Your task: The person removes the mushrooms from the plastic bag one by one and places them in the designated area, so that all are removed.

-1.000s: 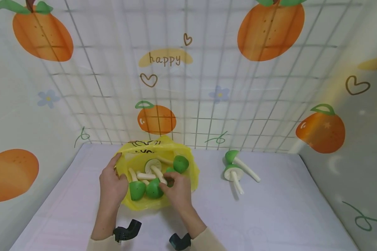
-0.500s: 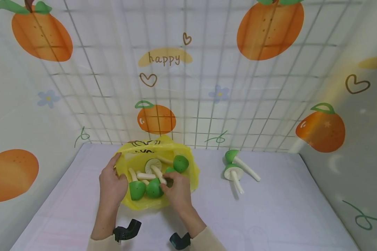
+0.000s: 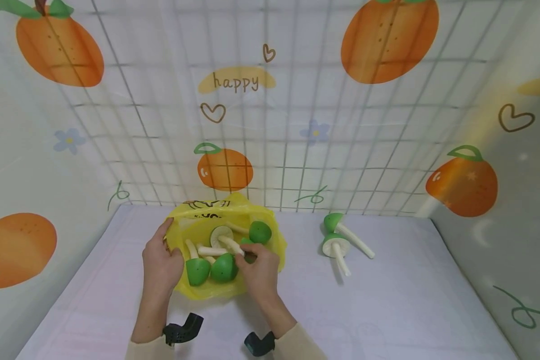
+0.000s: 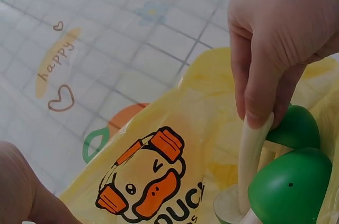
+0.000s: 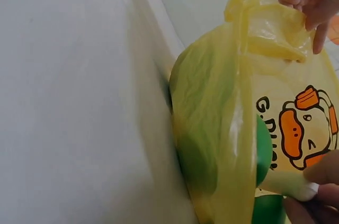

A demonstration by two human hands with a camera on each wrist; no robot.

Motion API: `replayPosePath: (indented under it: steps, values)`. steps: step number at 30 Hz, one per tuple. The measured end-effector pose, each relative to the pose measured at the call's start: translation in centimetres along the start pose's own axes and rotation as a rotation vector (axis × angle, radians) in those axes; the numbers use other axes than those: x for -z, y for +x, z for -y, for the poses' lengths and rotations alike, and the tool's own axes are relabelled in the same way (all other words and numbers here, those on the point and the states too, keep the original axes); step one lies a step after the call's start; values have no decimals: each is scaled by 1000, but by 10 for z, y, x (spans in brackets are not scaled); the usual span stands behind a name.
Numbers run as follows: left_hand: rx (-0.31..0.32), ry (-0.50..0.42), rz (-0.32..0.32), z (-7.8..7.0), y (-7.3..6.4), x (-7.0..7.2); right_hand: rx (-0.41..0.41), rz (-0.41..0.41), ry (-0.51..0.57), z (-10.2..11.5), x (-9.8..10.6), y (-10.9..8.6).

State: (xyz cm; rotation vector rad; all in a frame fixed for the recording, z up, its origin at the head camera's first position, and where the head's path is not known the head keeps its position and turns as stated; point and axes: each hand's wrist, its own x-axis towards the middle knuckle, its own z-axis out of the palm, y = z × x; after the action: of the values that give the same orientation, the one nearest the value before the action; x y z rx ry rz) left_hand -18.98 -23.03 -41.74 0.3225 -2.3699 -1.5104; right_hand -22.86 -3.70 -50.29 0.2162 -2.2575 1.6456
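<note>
A yellow plastic bag [image 3: 280,246] lies with its mouth spread, holding several toy mushrooms with green caps and white stems. My left hand [image 3: 162,262] grips the bag's left edge; the right wrist view shows its fingers [image 5: 318,36] pinching the plastic. Inside the bag, my right hand [image 3: 262,270] pinches the stem end of a mushroom [image 3: 228,243], whose pale cap underside faces up. Close below this stem are two green caps, including a mushroom [image 3: 224,269] beside my right fingers. A further mushroom [image 3: 260,232] leans at the bag's right side.
Two mushrooms lie on the white table to the right of the bag, a rear one [image 3: 359,243] and a front one [image 3: 335,246]. A printed curtain [image 3: 288,110] over a wire grid stands behind the table, and curtain sides flank it.
My right hand has shifted slightly right, and the pinched stem's end has come right and up with it. The left hand keeps its hold on the bag.
</note>
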Motion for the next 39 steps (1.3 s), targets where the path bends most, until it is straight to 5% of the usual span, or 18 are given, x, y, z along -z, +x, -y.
replayPosePath:
  steps: [5, 13, 39]
  values:
    - [-2, 3, -2, 0, 0, 0, -113, -29, 144, -3, 4, 4]
    - [-3, 10, 1, -1, 0, 0, -189, -45, 213, 2, 13, 10]
    - [-13, -10, 8, -1, -1, 0, -230, -26, 247, 46, 67, 24]
